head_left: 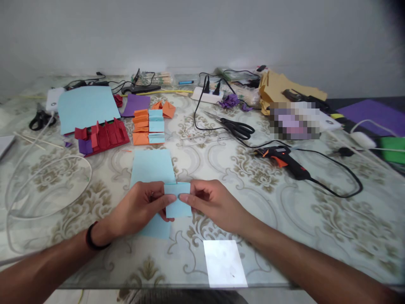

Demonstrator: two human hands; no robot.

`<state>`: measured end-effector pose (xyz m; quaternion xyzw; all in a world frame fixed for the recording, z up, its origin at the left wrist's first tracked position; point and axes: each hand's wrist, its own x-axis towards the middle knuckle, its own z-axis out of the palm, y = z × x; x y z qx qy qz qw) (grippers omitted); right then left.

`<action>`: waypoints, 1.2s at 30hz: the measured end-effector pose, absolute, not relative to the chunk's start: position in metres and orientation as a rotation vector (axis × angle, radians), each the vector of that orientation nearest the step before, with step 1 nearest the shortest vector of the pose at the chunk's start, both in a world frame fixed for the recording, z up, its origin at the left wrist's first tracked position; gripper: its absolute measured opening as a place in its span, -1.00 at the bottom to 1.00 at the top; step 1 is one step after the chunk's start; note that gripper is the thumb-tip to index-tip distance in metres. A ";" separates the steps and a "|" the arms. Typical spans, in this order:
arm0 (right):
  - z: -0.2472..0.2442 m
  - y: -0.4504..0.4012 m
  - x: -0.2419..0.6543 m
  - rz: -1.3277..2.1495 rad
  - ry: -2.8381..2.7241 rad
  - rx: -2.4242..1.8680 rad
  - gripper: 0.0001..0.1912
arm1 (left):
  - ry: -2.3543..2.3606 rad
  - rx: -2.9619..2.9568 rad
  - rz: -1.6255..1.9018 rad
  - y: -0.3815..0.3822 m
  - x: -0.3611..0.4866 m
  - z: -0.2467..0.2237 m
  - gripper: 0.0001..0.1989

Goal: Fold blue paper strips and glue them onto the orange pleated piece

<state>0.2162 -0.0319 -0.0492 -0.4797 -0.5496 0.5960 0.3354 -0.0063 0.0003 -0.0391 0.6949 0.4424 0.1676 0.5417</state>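
Observation:
Between my two hands, a small light-blue paper piece is held upright above the table, with a fold along its top edge. My left hand pinches its left side, thumb on the front. The right side is pinched by my right hand, thumb also on the front. Beneath and behind my left hand lies a larger light-blue sheet. Folded orange strips and folded light-blue strips sit side by side beyond it. A folded red paper piece with a purple end lies to their left.
Black scissors and a glue gun with a looping cable lie at the right. A white square is near the front edge. At the back are a power strip, brown paper and a large light-blue sheet.

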 end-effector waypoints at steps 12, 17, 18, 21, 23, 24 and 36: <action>-0.044 -0.030 0.219 1.514 -1.603 -1.293 -0.57 | 0.979 1.593 0.398 0.000 -0.007 -0.043 -0.66; -0.042 -0.034 0.215 1.390 -1.688 -1.316 -0.62 | 0.938 1.580 0.371 0.000 -0.009 -0.046 -0.71; -0.042 -0.035 0.214 1.355 -1.701 -1.311 -0.63 | 0.943 1.599 0.383 0.000 -0.010 -0.046 -0.71; -0.046 -0.036 0.213 1.093 -1.788 -1.266 -0.66 | 0.939 1.681 0.489 0.000 -0.009 -0.045 -0.80; -0.049 -0.037 0.214 0.866 -1.870 -1.178 -0.71 | 0.871 1.786 0.612 0.000 -0.009 -0.044 -0.85; -0.050 -0.037 0.215 0.775 -1.908 -1.121 -0.75 | 0.830 1.845 0.678 0.001 -0.009 -0.044 -0.85; -0.043 -0.039 0.213 0.642 -1.865 -0.859 -0.95 | 0.734 2.055 0.752 -0.007 -0.004 -0.042 -0.95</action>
